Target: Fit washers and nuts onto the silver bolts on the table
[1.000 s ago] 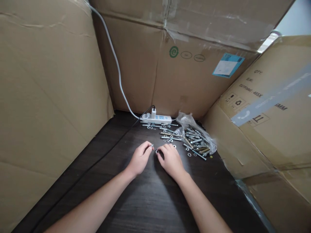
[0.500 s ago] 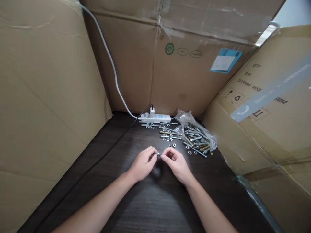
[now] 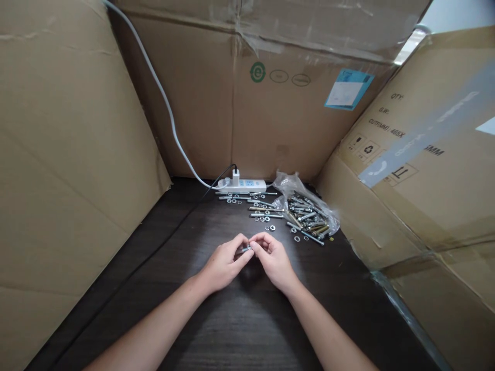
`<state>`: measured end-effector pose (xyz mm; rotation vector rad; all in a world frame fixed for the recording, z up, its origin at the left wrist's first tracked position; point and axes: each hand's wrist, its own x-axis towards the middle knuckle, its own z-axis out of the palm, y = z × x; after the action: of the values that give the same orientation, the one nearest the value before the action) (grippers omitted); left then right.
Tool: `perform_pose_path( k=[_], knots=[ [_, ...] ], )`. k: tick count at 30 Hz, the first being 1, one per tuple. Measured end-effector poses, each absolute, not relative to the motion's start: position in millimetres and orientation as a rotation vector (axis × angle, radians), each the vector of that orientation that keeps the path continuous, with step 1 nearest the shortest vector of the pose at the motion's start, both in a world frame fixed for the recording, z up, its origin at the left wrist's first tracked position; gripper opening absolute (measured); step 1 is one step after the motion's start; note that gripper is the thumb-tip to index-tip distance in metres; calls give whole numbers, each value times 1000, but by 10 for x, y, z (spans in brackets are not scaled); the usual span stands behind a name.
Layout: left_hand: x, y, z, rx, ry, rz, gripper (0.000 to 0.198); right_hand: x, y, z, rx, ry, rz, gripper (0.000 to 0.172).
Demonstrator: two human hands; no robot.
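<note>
Low over the dark table, both hands meet at the fingertips around a thin silvery bolt [image 3: 245,250]. My left hand [image 3: 226,263] is closed on the bolt, its thumb and fingers curled around it. My right hand [image 3: 274,262] pinches the bolt's right end, where there seems to be a small nut or washer; the fingertips mostly hide it. Past the hands lie loose bolts [image 3: 266,216] in rows, with small nuts [image 3: 273,228] and washers [image 3: 297,238] scattered beside them.
A clear plastic bag [image 3: 288,183] spills a heap of bolts [image 3: 311,214] at the back right. Behind the rows sits a white power strip [image 3: 261,186] with a plugged-in adapter [image 3: 235,178]. A black cable [image 3: 154,253] crosses the table's left side. Cardboard boxes [image 3: 193,103] wall three sides.
The hands have come closer together, and the right fingertips now meet the left ones at the bolt. The whole view has shifted slightly, so the background sits further left.
</note>
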<state>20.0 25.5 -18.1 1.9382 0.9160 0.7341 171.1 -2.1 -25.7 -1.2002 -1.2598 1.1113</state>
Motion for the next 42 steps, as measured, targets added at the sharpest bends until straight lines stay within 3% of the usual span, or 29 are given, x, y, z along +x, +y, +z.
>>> perform_pose_path(
  k=[3, 9, 12, 20, 28, 42],
  knots=[
    [201, 274, -179, 1916, 875, 770, 23, 1767, -12, -282, -1264, -1399, 948, 16],
    [189, 300, -191, 1949, 920, 807, 24, 2142, 155, -320, -1601, -1759, 63, 17],
    [183, 296, -188, 1920, 913, 829, 24, 2229, 257, -391, -1692, -1824, -111, 18],
    [172, 299, -185, 1887, 893, 883, 23, 2204, 264, -409, -1651, -1897, -80, 15],
    [179, 293, -253, 1862, 943, 855, 11, 1880, -19, -217, -1343, -1885, 207, 20],
    [183, 314, -264, 1604, 837, 899, 16, 1785, -74, -173, -1317, -2084, 13, 33]
  ],
)
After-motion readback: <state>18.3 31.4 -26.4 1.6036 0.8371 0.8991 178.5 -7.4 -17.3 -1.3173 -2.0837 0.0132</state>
